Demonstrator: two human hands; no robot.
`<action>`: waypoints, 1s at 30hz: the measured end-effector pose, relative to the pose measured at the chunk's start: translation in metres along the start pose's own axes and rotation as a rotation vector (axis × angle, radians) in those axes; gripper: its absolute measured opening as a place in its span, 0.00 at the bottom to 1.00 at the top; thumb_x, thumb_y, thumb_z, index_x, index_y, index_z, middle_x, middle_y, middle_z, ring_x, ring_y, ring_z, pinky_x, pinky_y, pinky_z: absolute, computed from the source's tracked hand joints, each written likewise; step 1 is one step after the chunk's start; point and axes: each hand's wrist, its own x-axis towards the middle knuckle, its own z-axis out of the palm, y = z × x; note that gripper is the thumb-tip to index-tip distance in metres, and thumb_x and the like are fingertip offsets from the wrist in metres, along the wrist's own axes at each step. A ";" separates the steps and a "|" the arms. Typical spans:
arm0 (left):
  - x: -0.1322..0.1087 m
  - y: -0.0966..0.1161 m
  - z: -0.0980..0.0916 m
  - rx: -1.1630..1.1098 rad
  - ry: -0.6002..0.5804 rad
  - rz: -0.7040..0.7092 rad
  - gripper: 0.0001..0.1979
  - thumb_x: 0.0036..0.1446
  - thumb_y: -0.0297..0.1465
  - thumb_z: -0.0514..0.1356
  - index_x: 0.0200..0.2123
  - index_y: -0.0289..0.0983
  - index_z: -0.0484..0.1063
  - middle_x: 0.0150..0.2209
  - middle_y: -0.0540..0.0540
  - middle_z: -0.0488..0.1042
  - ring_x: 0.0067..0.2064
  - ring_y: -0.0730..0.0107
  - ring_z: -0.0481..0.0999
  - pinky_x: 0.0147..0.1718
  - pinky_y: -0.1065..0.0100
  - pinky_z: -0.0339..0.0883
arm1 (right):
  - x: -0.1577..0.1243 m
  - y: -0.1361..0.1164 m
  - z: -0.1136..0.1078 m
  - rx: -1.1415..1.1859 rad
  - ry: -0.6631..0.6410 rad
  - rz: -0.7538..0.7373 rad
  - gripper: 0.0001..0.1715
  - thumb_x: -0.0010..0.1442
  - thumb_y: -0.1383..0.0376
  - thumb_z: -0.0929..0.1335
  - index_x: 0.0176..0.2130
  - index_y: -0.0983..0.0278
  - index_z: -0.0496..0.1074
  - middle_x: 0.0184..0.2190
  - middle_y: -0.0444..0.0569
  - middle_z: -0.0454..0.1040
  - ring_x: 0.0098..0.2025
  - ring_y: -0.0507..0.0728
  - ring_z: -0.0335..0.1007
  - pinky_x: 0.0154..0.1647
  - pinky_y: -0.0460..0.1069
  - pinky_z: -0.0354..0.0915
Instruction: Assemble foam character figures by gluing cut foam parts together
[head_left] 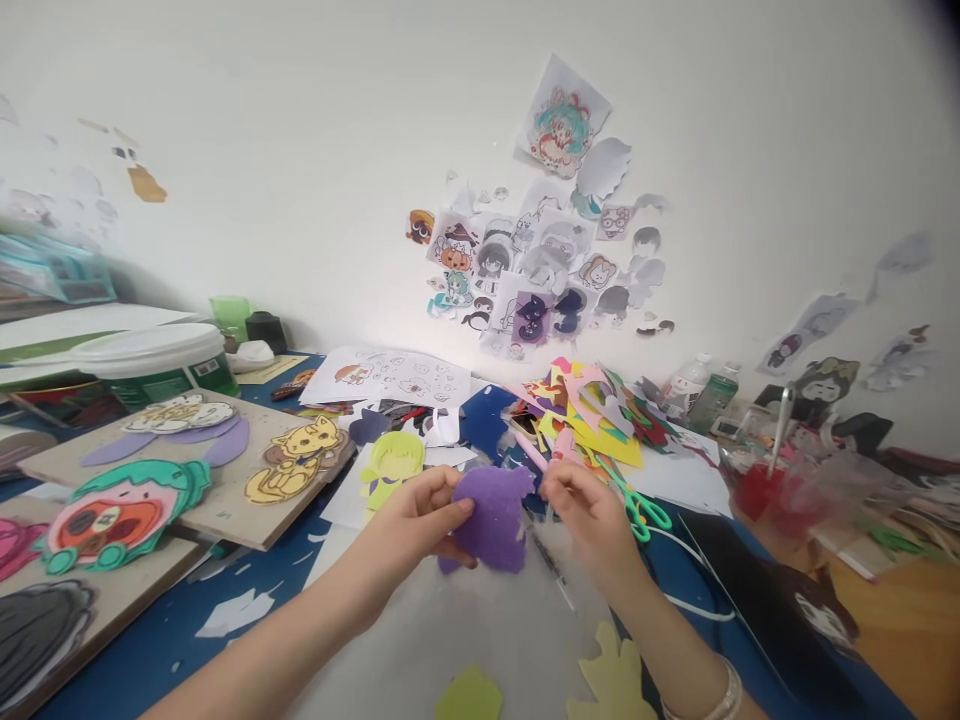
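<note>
My left hand (431, 515) grips a purple cut-out sheet (491, 525) by its left side, thumb on top and fingers behind. The sheet has a rounded upper left and a ragged right edge. Close to that edge, my right hand (589, 510) is closed in a pinch; a thin pale bit seems to hang under its fingers, too small to name. Behind the left hand lies a yellow-green figure cut-out (394, 465) on white paper. A slim pen-like tool (553, 565) rests on the grey work surface below the hands, and green-handled scissors (646, 510) lie beyond my right hand.
Boards (225, 500) with coloured character cut-outs stand at left, near a white-lidded tub (150, 350). Coloured scraps (592, 400) pile up at the back by bottles (709, 395). At right are a dark flat slab (765, 610) and a white cable (697, 605).
</note>
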 end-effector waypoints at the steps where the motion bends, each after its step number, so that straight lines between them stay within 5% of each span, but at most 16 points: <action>1: 0.001 -0.001 0.000 0.006 -0.001 -0.004 0.12 0.50 0.39 0.60 0.30 0.37 0.65 0.27 0.51 0.71 0.28 0.71 0.72 0.31 0.65 0.69 | -0.001 -0.002 0.001 -0.011 -0.027 -0.021 0.13 0.58 0.58 0.63 0.27 0.63 0.66 0.26 0.45 0.63 0.29 0.52 0.58 0.29 0.47 0.56; 18: 0.000 -0.003 0.000 -0.045 -0.059 0.004 0.11 0.50 0.38 0.60 0.30 0.37 0.65 0.23 0.53 0.68 0.26 0.71 0.72 0.28 0.67 0.69 | -0.002 -0.005 0.001 0.016 -0.072 -0.179 0.08 0.58 0.66 0.64 0.26 0.62 0.66 0.26 0.43 0.64 0.31 0.52 0.59 0.33 0.47 0.57; 30: 0.000 0.005 -0.006 -0.061 0.022 0.017 0.09 0.51 0.37 0.60 0.30 0.37 0.67 0.27 0.51 0.69 0.28 0.73 0.70 0.32 0.67 0.70 | 0.002 0.006 -0.008 0.260 0.113 0.039 0.16 0.60 0.59 0.62 0.24 0.63 0.64 0.24 0.44 0.62 0.29 0.52 0.58 0.33 0.48 0.58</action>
